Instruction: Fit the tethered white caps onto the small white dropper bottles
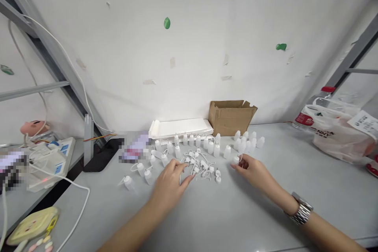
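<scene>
My left hand is over the near left side of a loose pile of white caps with thin tubes. Its thumb and fingers are apart, with nothing visible between them. My right hand pinches a small white capped dropper bottle at the right of the pile; the fingers partly hide it. Several capped bottles stand left of and behind the pile, among them a bottle at the near left. Uncapped-looking small bottles form a group behind my right hand. A metal watch is on my right wrist.
An open cardboard box and flat white trays are against the wall. To the right are a plastic bag and a large bottle with a red cap. A white cable and a yellow case lie at left.
</scene>
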